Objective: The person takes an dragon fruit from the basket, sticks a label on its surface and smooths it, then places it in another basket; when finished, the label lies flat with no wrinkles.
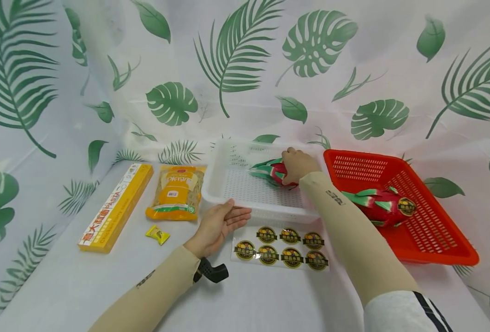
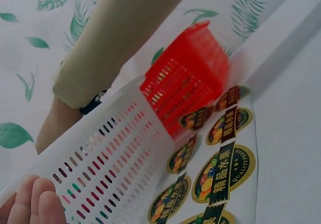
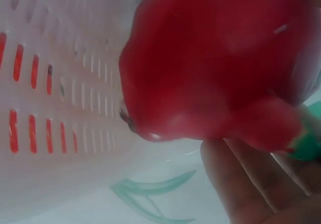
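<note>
1. Head view: the red basket (image 1: 452,237) sat right of the white basket (image 1: 270,209).
2. Stickered dragon fruit (image 1: 381,207) in the red basket looked done; the other dragon fruit (image 1: 276,173), inside the white basket, showed no sticker, so seemed left.
3. The right hand (image 1: 300,165) curled round that other fruit; the left hand (image 1: 218,226), fingers nearly straight, touched the white basket's front.
</note>
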`<control>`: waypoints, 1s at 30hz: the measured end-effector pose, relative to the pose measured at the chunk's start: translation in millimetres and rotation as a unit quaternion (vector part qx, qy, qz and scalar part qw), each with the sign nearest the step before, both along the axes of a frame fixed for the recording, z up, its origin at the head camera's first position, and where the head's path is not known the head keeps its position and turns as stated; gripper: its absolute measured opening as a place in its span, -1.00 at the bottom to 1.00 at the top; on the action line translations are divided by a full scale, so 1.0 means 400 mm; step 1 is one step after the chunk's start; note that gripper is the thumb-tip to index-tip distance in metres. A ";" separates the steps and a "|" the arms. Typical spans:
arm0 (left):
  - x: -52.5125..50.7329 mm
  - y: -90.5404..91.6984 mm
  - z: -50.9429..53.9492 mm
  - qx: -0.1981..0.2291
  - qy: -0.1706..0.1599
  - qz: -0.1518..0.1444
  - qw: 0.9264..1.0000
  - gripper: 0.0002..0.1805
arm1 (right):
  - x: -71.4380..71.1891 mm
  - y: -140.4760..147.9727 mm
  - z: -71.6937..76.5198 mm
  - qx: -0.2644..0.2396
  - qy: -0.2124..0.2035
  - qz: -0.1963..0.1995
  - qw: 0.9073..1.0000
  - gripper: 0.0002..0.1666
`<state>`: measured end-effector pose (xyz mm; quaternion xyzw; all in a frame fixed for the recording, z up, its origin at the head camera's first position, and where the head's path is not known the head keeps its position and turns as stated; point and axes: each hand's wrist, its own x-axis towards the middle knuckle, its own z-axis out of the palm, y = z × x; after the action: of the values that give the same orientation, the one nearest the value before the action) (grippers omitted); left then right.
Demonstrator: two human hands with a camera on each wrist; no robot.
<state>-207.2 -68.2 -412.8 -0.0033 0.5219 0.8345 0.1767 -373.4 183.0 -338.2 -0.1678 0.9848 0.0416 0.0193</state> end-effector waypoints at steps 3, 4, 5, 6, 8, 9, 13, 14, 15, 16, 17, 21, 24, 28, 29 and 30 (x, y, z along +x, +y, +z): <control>0.001 0.004 -0.004 0.002 -0.003 0.001 1.000 -0.51 | 0.002 0.012 -0.001 -0.016 0.001 -0.016 1.000 -0.17; 0.001 0.005 -0.005 0.002 -0.003 0.001 1.000 -0.51 | 0.005 0.016 0.002 -0.023 0.002 -0.020 1.000 -0.18; 0.001 0.006 -0.006 0.001 -0.002 0.001 1.000 -0.51 | 0.008 0.020 0.006 -0.029 0.003 -0.022 0.999 -0.18; 0.002 0.007 -0.006 -0.001 -0.001 0.001 1.000 -0.51 | 0.012 0.023 0.011 -0.034 0.004 -0.023 0.999 -0.18; 0.002 0.008 -0.006 -0.003 0.002 0.002 1.000 -0.52 | 0.024 0.024 0.028 -0.043 0.009 -0.021 0.999 -0.20; 0.002 0.009 -0.005 -0.004 0.003 0.003 1.000 -0.52 | 0.030 0.024 0.037 -0.050 0.011 -0.020 0.998 -0.22; 0.003 0.010 -0.005 -0.003 0.004 0.008 1.000 -0.53 | 0.061 0.019 0.068 -0.069 0.024 -0.013 0.997 -0.24; 0.004 0.010 -0.005 -0.002 0.003 0.010 1.000 -0.53 | 0.071 0.017 0.074 -0.072 0.027 -0.010 0.997 -0.24; 0.004 0.009 -0.006 -0.002 0.002 0.010 1.000 -0.53 | 0.081 0.015 0.081 -0.074 0.029 -0.008 0.997 -0.23; 0.005 0.009 -0.006 -0.001 0.001 0.011 1.000 -0.54 | 0.091 0.013 0.086 -0.077 0.032 -0.005 0.997 -0.23; 0.006 0.008 -0.007 -0.001 -0.001 0.011 1.000 -0.54 | 0.103 0.011 0.093 -0.079 0.033 -0.003 0.996 -0.22; 0.008 0.007 -0.006 0.003 -0.003 0.010 1.000 -0.57 | 0.153 0.009 0.119 -0.089 0.046 0.004 0.995 -0.20; 0.008 0.005 -0.003 0.004 -0.003 0.009 1.000 -0.59 | 0.194 0.013 0.143 -0.098 0.059 0.017 0.993 -0.20; 0.007 0.000 0.002 0.004 -0.004 0.005 1.000 -0.59 | 0.256 0.022 0.176 -0.113 0.079 0.036 0.990 -0.18; 0.006 -0.001 0.003 0.004 -0.003 0.004 1.000 -0.59 | 0.272 0.025 0.184 -0.119 0.083 0.038 0.989 -0.18; 0.005 -0.003 0.005 0.004 -0.001 0.002 1.000 -0.58 | 0.288 0.029 0.193 -0.122 0.089 0.039 0.988 -0.17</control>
<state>-205.1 -69.3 -410.8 -0.0046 0.5180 0.8371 0.1757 -258.0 194.4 -261.0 -0.2025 0.9730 -0.0638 -0.0905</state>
